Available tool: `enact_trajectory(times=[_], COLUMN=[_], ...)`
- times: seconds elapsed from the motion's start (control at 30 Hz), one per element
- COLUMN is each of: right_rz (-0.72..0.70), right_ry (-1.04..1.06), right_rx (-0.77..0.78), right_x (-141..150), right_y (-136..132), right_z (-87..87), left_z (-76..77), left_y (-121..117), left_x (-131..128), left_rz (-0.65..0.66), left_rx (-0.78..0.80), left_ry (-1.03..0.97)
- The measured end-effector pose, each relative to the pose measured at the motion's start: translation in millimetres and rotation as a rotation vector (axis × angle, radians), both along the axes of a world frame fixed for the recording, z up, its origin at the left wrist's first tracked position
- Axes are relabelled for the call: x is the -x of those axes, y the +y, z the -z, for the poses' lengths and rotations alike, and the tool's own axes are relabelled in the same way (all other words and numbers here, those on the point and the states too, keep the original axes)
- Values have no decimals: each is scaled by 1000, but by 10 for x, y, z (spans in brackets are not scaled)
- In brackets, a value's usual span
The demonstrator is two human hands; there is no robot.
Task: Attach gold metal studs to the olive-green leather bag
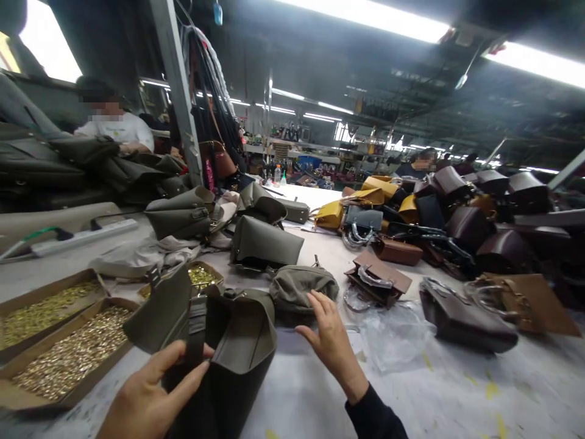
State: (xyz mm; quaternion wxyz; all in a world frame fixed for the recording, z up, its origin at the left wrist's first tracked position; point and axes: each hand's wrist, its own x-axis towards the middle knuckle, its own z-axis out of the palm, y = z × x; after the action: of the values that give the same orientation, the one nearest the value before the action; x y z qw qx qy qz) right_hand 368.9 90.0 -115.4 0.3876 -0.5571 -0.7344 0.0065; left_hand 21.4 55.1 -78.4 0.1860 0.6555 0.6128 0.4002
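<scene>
An olive-green handbag stands on the table before me, its mouth open and its pale inside showing, with its flap folded out to the left. My left hand pinches the bag's side near a dark strap, thumb and fingers closed on it. To the right of the bag, my right hand is held with its fingers stretched out and nothing in them. Its fingertips are at the front of a soft olive pouch; whether they touch it I cannot tell. Behind the pouch lies another olive bag.
Trays of small golden metal pieces sit at the left. Brown bags, a dark maroon bag and clear plastic lie at the right. Bags in several colours are heaped behind. A co-worker sits at the far left.
</scene>
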Motion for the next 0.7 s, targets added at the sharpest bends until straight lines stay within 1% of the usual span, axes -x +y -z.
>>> enact_trajectory(times=[0.03,0.1,0.2,0.27,0.33,0.37,0.43,0.47,0.5,0.57,0.63,0.7], right_rz=[6,8,-8,-18,-28,-35,-36,-7,51,240,443,578], right_ry=[-86,-237,-359,-357,-269,-187,37,159,270,426,504,573], right_rx=[-3,-2,20,33,27,19,2,-14,-42,-156,-330,-519], right_x=[-22,7,107,120,63,12,-114,-180,-241,-339,-400,-431], right_y=[99,286,496,585,656,694,778,822,866,936,971,955], right_z=[12,25,71,139,217,247,256,226,168,-31,-322,-652], left_z=[32,36,-71,-168,-244,-267,-282,-277,-268,-248,-234,-231], left_y=[-59,-147,-246,-317,-391,-425,-478,-496,-508,-518,-519,-519], left_x=[-14,-61,-125,-148,-160,-165,-178,-187,-199,-225,-248,-261], left_rz=[-23,-26,23,51,63,74,84,87,90,103,116,116], left_rx=[0,-28,-106,-138,-141,-137,-148,-165,-183,-208,-217,-206], left_ry=[-17,-38,-66,-87,-108,-116,-133,-141,-149,-162,-164,-144])
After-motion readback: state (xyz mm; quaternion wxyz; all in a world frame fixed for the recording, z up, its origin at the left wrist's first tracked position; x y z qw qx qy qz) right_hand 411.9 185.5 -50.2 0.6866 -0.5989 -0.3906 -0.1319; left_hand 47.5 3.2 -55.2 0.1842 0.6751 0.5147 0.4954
